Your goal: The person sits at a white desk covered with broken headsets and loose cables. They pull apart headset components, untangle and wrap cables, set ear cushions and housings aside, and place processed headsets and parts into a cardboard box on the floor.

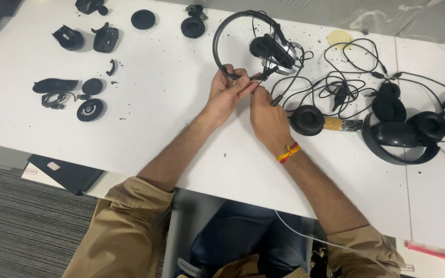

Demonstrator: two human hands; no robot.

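The white table [171,108] carries dismantled earcup parts far left and tangled headsets right. At centre, the headset [263,46] lies with its boom pinched by the left hand [227,92]; the right hand [266,118] grips the boom tip. Step in hand appears to be boom handling; next move needs a steady twist or pull.

White work table [171,118]. At 10 o'clock: loose black plastic earcup shells [86,37] and round black foam ear pads [143,19]. At 3 o'clock: black over-ear headphones [405,135] beside tangled black cables [346,77]. At 7 o'clock: flat black folder [65,172].
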